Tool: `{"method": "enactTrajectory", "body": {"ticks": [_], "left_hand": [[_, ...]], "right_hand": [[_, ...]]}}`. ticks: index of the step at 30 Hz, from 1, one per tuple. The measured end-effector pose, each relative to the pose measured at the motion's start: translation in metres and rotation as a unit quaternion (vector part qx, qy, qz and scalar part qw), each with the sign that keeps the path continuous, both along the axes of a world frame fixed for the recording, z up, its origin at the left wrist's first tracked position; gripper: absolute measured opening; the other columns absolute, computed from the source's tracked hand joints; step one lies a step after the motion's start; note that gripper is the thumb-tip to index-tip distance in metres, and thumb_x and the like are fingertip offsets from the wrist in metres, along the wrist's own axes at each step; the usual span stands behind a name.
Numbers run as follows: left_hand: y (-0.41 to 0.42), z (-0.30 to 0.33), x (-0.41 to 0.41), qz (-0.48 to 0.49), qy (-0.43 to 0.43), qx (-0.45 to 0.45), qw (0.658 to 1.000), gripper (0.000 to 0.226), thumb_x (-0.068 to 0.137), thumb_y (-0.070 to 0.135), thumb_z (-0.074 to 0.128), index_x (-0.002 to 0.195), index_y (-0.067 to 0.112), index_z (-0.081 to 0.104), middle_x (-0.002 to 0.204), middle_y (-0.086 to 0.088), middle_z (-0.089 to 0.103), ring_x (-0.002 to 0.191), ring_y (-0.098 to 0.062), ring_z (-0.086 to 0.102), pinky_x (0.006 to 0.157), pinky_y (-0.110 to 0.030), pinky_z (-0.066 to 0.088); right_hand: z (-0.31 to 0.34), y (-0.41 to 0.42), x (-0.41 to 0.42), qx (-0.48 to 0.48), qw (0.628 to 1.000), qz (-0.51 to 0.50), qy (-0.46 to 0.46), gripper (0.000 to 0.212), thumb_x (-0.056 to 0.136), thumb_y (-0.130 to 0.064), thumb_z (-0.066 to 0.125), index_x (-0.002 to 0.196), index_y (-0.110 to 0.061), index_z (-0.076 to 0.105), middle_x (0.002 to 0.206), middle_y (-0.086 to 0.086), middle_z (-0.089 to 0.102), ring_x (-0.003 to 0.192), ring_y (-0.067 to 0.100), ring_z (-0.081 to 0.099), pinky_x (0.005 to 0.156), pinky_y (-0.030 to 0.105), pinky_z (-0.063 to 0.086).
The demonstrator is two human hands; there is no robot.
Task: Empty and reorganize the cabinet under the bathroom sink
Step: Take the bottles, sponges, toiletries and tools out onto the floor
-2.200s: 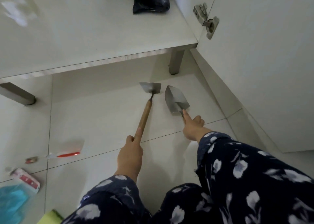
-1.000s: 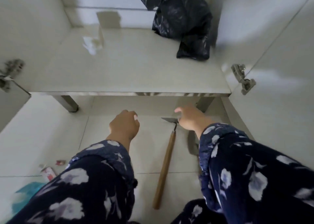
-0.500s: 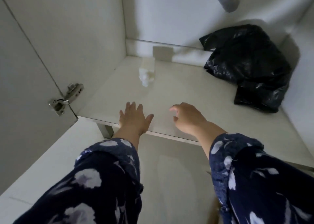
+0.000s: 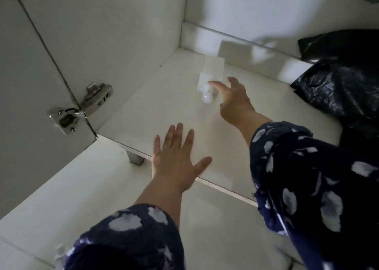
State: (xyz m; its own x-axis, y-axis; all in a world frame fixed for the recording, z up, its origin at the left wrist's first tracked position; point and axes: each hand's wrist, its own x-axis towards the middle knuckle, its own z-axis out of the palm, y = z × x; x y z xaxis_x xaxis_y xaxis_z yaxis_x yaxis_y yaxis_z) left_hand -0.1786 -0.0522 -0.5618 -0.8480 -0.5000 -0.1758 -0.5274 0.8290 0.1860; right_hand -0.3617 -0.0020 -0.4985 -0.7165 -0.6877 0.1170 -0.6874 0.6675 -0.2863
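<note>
Since half a second ago: the right hand (image 4: 233, 103) has pushed deeper into the white cabinet (image 4: 123, 34) and now reaches the small clear plastic packet with white round pieces (image 4: 209, 85); the left hand (image 4: 176, 163) has slid a little forward along the shelf edge.

Right hand: fingers (image 4: 217, 85) spread apart and extended, the index tip at or just touching the packet; nothing is gripped yet.

Left hand: laid flat, palm down, fingers straight and splayed on the front edge of the pale glossy cabinet shelf (image 4: 155, 97), apparently as a brace.

Packet: lies toward the back of the shelf, near the left rear corner, apart from the wall.

Also inside: a crumpled black plastic bag (image 4: 344, 89) fills the right rear of the shelf, well apart from the packet.

Door: the left white cabinet door (image 4: 26, 85) stands open on its metal hinge (image 4: 82, 107).

Done, by appearances: most of the shelf is bare, which suggests the emptying is far along.

Left: the packet and the black bag are yet to come out; no reorganizing shows inside the cabinet.

Unclear: what the packet contains, as it is blurred.
</note>
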Motion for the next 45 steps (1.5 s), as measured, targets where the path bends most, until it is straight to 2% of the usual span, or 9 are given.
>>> {"method": "enactTrajectory", "body": {"ticks": [4,8,10,13,19,24,30,35,45], "left_hand": [[0.001,-0.002,-0.001,0.008,0.011,-0.001,1.0,0.082,0.086,0.075,0.014,0.15,0.032,-0.016,0.156,0.003,-0.028,0.143,-0.015,-0.027,0.117,-0.048,-0.011],[0.001,-0.003,-0.002,0.015,0.016,0.002,1.0,0.081,0.086,0.075,0.014,0.15,0.034,-0.015,0.156,0.004,-0.028,0.143,-0.014,-0.027,0.117,-0.049,-0.012],[0.002,-0.003,-0.002,0.016,0.014,0.003,1.0,0.081,0.086,0.075,0.014,0.149,0.035,-0.016,0.156,0.005,-0.028,0.143,-0.014,-0.028,0.117,-0.048,-0.013],[0.002,-0.003,-0.003,0.02,0.01,0.003,1.0,0.081,0.085,0.076,0.013,0.149,0.035,-0.015,0.156,0.006,-0.028,0.143,-0.013,-0.027,0.117,-0.048,-0.013],[0.001,-0.002,-0.004,0.018,-0.016,0.004,1.0,0.081,0.085,0.076,0.013,0.149,0.035,-0.015,0.157,0.005,-0.027,0.144,-0.014,-0.026,0.117,-0.049,-0.011],[-0.003,0.001,-0.008,0.012,-0.036,0.012,0.999,0.082,0.086,0.075,0.014,0.15,0.032,-0.014,0.157,0.003,-0.025,0.145,-0.016,-0.024,0.117,-0.05,-0.009],[0.009,0.008,0.003,0.007,-0.045,0.017,0.999,0.071,0.094,0.064,0.012,0.151,0.03,-0.013,0.158,0.0,-0.024,0.145,-0.02,-0.023,0.118,-0.046,-0.009],[0.022,0.022,0.022,-0.023,-0.086,0.015,0.996,0.061,0.1,0.051,0.013,0.151,0.028,-0.01,0.159,-0.002,-0.021,0.147,-0.022,-0.016,0.12,-0.045,-0.002],[0.048,0.047,0.103,-0.001,-0.042,0.028,0.999,0.062,0.1,0.031,0.038,0.153,0.028,0.006,0.161,0.002,0.009,0.148,-0.019,0.008,0.119,-0.047,0.013]], "right_hand": [[-0.003,-0.023,-0.013,0.058,0.996,0.056,0.039,0.079,0.086,0.012,0.035,0.146,-0.039,0.028,0.159,0.007,-0.002,0.146,0.032,-0.008,0.118,0.053,0.01],[-0.001,-0.036,-0.028,0.14,0.981,0.097,0.097,0.087,0.083,0.015,0.033,0.145,-0.046,0.026,0.159,-0.004,-0.016,0.144,0.035,-0.021,0.113,0.065,0.007],[0.001,-0.041,-0.037,0.166,0.973,0.124,0.097,0.074,0.088,0.01,0.034,0.141,-0.041,0.038,0.159,-0.011,-0.016,0.144,0.035,-0.022,0.111,0.068,0.009],[0.001,-0.045,-0.043,0.177,0.97,0.146,0.083,0.052,0.094,0.0,0.037,0.132,-0.031,0.054,0.159,-0.014,-0.009,0.146,0.033,-0.012,0.111,0.062,0.022],[0.009,-0.038,-0.035,0.129,0.977,0.133,0.101,0.05,0.09,0.005,0.039,0.127,-0.025,0.057,0.16,-0.007,0.002,0.144,0.037,0.012,0.105,0.046,0.038],[0.037,-0.027,-0.017,0.02,0.998,0.05,0.041,0.038,0.097,-0.016,0.043,0.133,-0.019,0.053,0.157,0.005,0.023,0.134,0.034,0.038,0.105,0.039,0.038],[0.077,0.014,0.025,-0.144,0.972,-0.076,-0.167,0.041,0.092,-0.044,0.053,0.123,-0.019,0.06,0.121,0.004,0.062,0.109,0.026,0.059,0.095,0.041,0.049],[0.107,0.048,0.064,-0.12,0.951,-0.097,-0.269,0.047,0.091,-0.046,0.053,0.128,-0.017,0.055,0.122,0.006,0.062,0.089,0.033,0.068,0.076,0.047,0.059],[0.103,0.105,0.162,-0.06,0.935,-0.069,-0.343,0.038,0.092,-0.035,0.054,0.119,-0.01,0.059,0.113,0.012,0.065,0.098,0.034,0.067,0.08,0.05,0.057]]}}
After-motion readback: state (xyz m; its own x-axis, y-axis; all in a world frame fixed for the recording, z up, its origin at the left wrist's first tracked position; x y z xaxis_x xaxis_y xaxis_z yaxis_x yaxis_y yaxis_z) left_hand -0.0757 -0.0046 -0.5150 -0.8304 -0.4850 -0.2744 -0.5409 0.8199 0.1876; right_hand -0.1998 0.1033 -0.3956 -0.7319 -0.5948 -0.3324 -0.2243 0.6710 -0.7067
